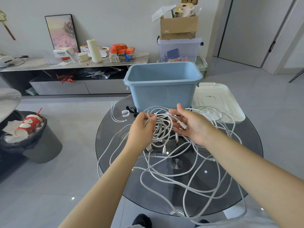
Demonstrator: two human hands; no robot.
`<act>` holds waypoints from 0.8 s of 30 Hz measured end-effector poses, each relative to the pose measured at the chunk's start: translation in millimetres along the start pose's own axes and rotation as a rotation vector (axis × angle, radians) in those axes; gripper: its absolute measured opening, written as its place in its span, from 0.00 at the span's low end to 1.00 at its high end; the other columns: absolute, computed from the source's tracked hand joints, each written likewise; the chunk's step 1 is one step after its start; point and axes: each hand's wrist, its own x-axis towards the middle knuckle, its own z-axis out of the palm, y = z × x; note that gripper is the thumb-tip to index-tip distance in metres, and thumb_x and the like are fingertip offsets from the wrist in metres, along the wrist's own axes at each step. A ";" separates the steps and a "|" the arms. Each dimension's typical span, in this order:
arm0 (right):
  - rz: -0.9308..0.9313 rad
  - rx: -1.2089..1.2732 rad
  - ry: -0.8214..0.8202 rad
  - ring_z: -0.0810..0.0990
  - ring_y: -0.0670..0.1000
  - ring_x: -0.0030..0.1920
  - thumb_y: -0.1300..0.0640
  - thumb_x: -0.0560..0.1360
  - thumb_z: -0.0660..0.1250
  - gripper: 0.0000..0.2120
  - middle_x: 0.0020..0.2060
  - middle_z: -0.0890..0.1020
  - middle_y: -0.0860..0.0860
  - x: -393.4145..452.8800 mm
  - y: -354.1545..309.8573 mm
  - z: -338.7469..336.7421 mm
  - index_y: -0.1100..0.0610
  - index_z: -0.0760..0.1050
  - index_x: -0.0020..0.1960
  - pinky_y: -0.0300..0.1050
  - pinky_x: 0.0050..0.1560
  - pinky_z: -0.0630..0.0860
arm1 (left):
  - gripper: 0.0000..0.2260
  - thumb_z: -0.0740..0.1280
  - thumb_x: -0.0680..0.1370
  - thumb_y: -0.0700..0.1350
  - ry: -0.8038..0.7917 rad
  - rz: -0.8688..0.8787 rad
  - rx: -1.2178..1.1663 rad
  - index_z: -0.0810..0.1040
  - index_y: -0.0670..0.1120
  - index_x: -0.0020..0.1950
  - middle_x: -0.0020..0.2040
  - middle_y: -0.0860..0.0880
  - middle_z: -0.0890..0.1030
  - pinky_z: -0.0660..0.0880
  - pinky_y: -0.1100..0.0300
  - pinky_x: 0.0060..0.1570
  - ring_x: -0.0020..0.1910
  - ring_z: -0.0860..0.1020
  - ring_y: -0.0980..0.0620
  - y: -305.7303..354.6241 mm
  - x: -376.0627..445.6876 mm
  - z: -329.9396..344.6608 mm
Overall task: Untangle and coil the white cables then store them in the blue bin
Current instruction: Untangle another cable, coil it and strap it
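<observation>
A tangle of white cables [181, 175] sprawls over the round dark glass table [246, 170], with loops hanging past its near edge. My left hand [141, 129] grips a partly coiled bundle of these cables [162, 129] just above the table. My right hand [190, 124] is beside the bundle with fingers spread and relaxed, and a white plug lies across its fingers. The blue bin [162, 89] stands empty at the far side of the table, just behind both hands.
A white bin lid [218, 99] lies to the right of the bin. Loose white ties [118, 116] and a black strap [131, 109] lie at the table's far left. A full trash can [24, 134] stands on the floor at left. A cluttered sideboard [74, 63] runs behind.
</observation>
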 end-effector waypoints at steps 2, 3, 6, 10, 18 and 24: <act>-0.063 -0.012 0.081 0.74 0.43 0.28 0.51 0.78 0.63 0.10 0.32 0.80 0.48 0.8 0.3 0.2 0.55 0.80 0.45 0.34 0.30 0.72 | 0.05 0.62 0.80 0.47 -0.003 0.004 0.003 0.73 0.47 0.48 0.29 0.55 0.73 0.68 0.62 0.29 0.26 0.69 0.56 1.0 -0.8 1.2; -0.091 -0.027 0.098 0.72 0.43 0.27 0.54 0.77 0.65 0.09 0.32 0.78 0.49 1.3 0.5 -1.5 0.56 0.80 0.44 0.33 0.27 0.69 | 0.06 0.62 0.80 0.47 0.007 0.010 -0.013 0.73 0.46 0.49 0.29 0.54 0.73 0.68 0.63 0.29 0.25 0.69 0.56 1.8 -0.7 0.0; -0.139 -0.219 0.062 0.69 0.43 0.28 0.51 0.76 0.66 0.12 0.34 0.74 0.51 0.5 -0.9 -6.6 0.59 0.82 0.47 0.33 0.28 0.68 | 0.05 0.62 0.81 0.46 0.050 0.018 -0.057 0.74 0.47 0.46 0.29 0.53 0.73 0.68 0.64 0.28 0.24 0.68 0.58 3.6 2.9 -8.8; -0.180 -0.490 -0.015 0.74 0.43 0.36 0.46 0.75 0.66 0.13 0.34 0.80 0.45 -3.6 -1.7 -5.0 0.52 0.84 0.41 0.38 0.40 0.70 | 0.06 0.62 0.81 0.45 0.008 0.010 -0.040 0.74 0.49 0.44 0.28 0.53 0.73 0.67 0.63 0.28 0.24 0.67 0.56 1.9 3.0 -10.6; -0.210 -0.502 0.038 0.77 0.41 0.35 0.55 0.76 0.67 0.11 0.29 0.81 0.43 -4.8 -3.2 -14.3 0.62 0.83 0.42 0.37 0.39 0.71 | 0.04 0.63 0.80 0.43 0.088 -0.006 -0.135 0.76 0.49 0.46 0.29 0.52 0.73 0.69 0.54 0.34 0.24 0.68 0.55 -0.1 8.4 -18.8; -0.093 -0.719 -0.058 0.75 0.44 0.37 0.53 0.75 0.67 0.09 0.39 0.81 0.46 -7.3 -4.9 -6.2 0.55 0.83 0.49 0.37 0.39 0.69 | 0.05 0.63 0.79 0.44 0.126 0.046 -0.028 0.73 0.53 0.44 0.29 0.54 0.75 0.71 0.56 0.33 0.25 0.70 0.55 -1.8 5.0 -15.1</act>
